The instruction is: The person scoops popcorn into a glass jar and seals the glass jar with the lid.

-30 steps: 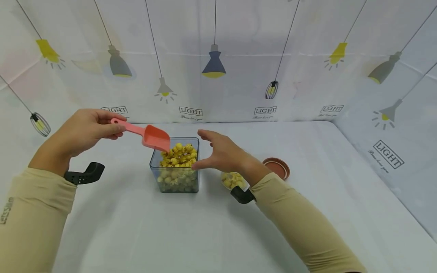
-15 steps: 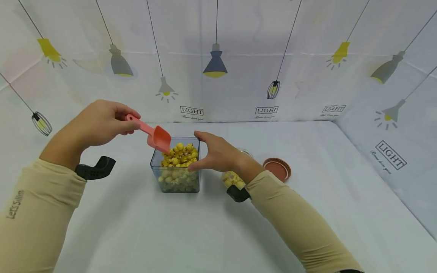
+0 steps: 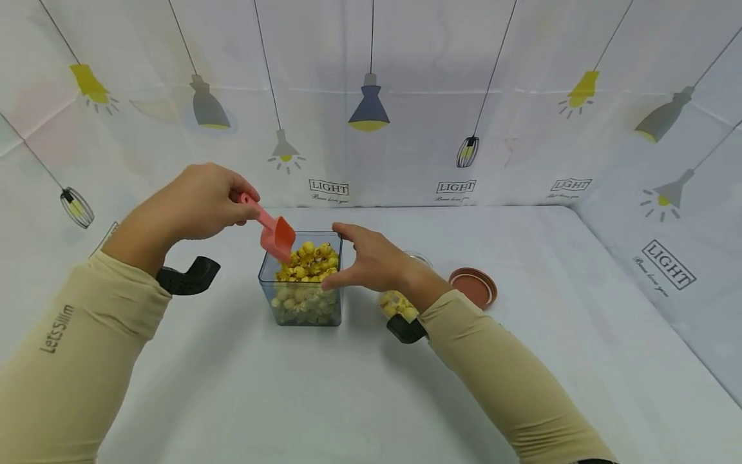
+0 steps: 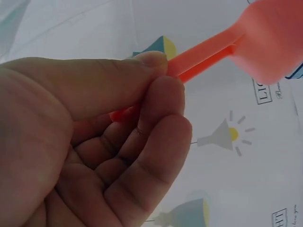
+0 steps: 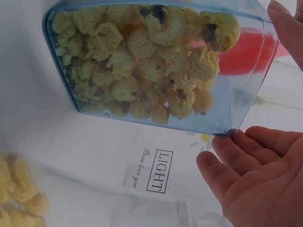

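My left hand (image 3: 199,203) pinches the handle of a pink scoop (image 3: 277,241) between thumb and fingers. The scoop tilts down over the left side of a clear bluish square container (image 3: 268,281), its lip right at the popcorn (image 3: 310,258) inside. In the left wrist view the scoop's handle (image 4: 208,49) comes out past the thumb tip. My right hand (image 3: 379,261) spans the container's right side, thumb at the near corner and fingers at the far one. The right wrist view has its fingertips (image 5: 222,144) against the container's corner, with yellow popcorn (image 5: 142,66) behind the wall.
A clear jar (image 3: 418,258) with popcorn in it stands right of the container, partly hidden by my right hand and wrist. Farther right a round reddish-brown lid (image 3: 472,288) lies on the white tabletop (image 3: 301,399). A lamp-printed cloth (image 3: 417,148) hangs behind.
My left hand has moved right and turned the scoop more steeply downward, its lip now at the popcorn. My right hand has come slightly closer around the container's right side.
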Demonstrator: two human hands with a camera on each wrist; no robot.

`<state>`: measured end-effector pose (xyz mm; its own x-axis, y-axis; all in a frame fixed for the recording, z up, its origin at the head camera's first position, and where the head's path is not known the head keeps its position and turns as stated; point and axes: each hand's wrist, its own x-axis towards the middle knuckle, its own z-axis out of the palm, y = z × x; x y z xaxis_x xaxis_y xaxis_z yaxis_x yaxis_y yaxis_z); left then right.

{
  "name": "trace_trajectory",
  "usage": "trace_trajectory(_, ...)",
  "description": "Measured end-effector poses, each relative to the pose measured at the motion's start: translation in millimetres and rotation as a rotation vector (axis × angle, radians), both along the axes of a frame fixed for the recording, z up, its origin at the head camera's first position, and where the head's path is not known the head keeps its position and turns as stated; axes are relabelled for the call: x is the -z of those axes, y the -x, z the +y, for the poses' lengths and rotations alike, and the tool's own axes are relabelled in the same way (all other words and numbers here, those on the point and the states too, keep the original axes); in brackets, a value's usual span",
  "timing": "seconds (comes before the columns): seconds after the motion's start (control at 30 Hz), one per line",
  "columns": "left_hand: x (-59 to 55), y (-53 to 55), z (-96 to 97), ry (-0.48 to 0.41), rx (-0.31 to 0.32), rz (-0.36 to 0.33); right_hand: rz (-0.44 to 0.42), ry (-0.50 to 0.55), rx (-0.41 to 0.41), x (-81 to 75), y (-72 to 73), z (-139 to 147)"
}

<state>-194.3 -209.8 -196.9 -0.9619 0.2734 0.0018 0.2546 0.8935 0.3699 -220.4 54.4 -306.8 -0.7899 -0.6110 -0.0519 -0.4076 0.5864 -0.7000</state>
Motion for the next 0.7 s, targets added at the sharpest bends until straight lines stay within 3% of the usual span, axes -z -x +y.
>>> trace_trajectory(0.7,19.6,19.0,6.8,-0.021,0.007,-0.119,-0.018,0.031,0.011,2.1,-0.6,3)
